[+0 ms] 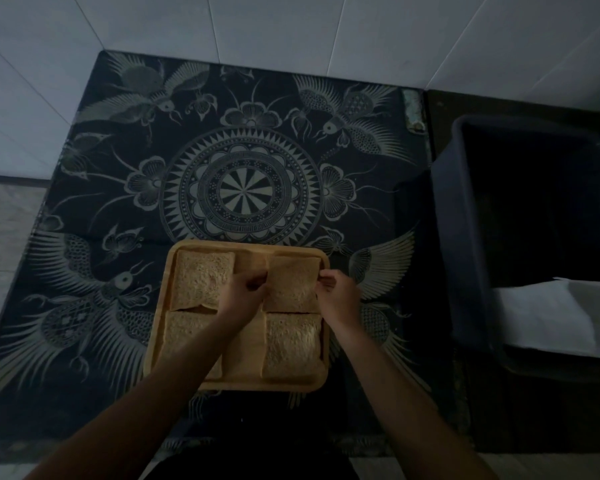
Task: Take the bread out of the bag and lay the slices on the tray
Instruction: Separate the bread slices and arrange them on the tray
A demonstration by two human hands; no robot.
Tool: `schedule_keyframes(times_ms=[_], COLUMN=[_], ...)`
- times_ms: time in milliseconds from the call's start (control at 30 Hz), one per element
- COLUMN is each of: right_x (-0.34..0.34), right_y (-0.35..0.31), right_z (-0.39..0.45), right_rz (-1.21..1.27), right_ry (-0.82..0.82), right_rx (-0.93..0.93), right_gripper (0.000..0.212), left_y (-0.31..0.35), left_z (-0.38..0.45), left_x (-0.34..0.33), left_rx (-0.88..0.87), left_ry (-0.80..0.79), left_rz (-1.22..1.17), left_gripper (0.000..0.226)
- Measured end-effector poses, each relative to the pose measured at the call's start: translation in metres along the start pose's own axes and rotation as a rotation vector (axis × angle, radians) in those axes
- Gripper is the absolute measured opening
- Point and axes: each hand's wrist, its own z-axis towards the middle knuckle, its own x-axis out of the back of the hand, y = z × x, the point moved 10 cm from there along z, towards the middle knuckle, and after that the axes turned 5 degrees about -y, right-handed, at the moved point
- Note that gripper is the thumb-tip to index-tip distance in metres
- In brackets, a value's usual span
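I've got both hands on the far-right slice (291, 282): left hand (241, 289) pinching its left edge, right hand (336, 292) pinching its right, over the tray (246, 384).

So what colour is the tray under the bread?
The tray is a light wooden tan, seen best in the head view.

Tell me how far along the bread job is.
Done: three slices lie flat on the tray. In hand: the left hand and right hand pinch the far-right slice by its edges, setting it down. Left: letting go. No bag is in view.
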Motion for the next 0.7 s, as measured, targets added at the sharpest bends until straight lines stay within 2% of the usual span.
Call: schedule_keyframes(times_ms=[267, 400, 700], right_x=[0.013, 0.009, -0.013], right_y=[0.023, 0.05, 0.064], right_z=[-0.043, -0.072, -0.102], right_rz=[0.127, 0.161, 0.129], right_ry=[0.007, -0.022, -0.072], right_rx=[-0.014, -0.067, -0.112], right_gripper=[0.023, 0.023, 0.03], left_y=[-0.016, -0.036, -0.063], left_z=[-0.032, -0.057, -0.085], left_x=[0.004, -0.001, -0.023], left_rx=[0.016, 0.04, 0.099], left_ry=[-0.026, -0.051, -0.07], left_rz=[0.004, 0.018, 0.052], left_gripper=[0.036, 0.029, 0.026])
